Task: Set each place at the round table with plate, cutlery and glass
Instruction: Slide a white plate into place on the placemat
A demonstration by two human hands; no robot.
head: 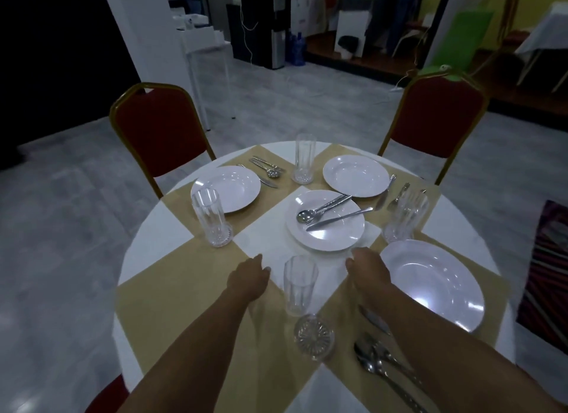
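The round table carries a white cloth with tan runners crossing at its centre. Both hands reach over the near edge toward the middle. The left hand lies with fingers loosely bent, gripping nothing, just left of the near glass, not touching it. The right hand lies just right of that glass with its fingers curled downward near the rim of the centre plate; whether they pinch the white cloth below cannot be told. The near glass stands upright between the two hands. The centre plate sits at the middle of the table and bears a spoon, a knife and further cutlery not clearly separable. At the near right edge lies a large plate, with a knife, spoon and fork partly hidden under the right forearm. At the far left edge a plate lies with cutlery to its far right and a glass on its near side. At the far right edge a plate lies with cutlery to its right and a glass nearer. Another glass stands at the far edge between the two far plates. Two red chairs stand beyond the far edge.
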